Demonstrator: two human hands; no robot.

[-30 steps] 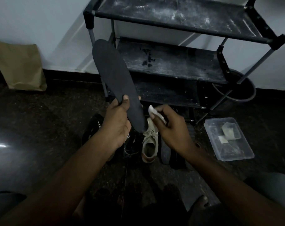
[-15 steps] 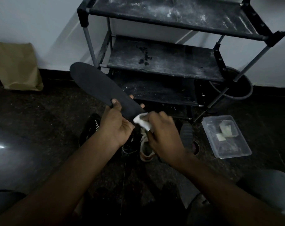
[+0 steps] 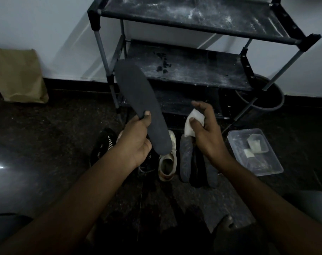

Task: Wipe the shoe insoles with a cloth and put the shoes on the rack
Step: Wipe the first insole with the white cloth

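Note:
My left hand (image 3: 136, 142) grips a long dark grey insole (image 3: 138, 100) near its lower end, thumb on its upper face, the insole tilted up toward the rack. A small white cloth (image 3: 192, 124) sits pinched between thumb and fingers of my right hand (image 3: 206, 133), a short way right of the insole and not touching it. Below both hands, on the dark floor, lie a black shoe with white stripes (image 3: 101, 146), a beige sneaker (image 3: 167, 161) and dark grey insoles (image 3: 186, 157). The black three-shelf shoe rack (image 3: 193, 69) stands behind, its shelves dusty and bare.
A clear plastic container (image 3: 256, 153) with small white pieces sits on the floor at the right. A dark round bin (image 3: 267, 100) stands behind the rack's right leg. A brown paper bag (image 3: 16, 76) leans against the wall at the left.
The insole swung from lying low to the left up to a steeper tilt. My right hand drew the cloth off the insole and moved right, turning palm inward.

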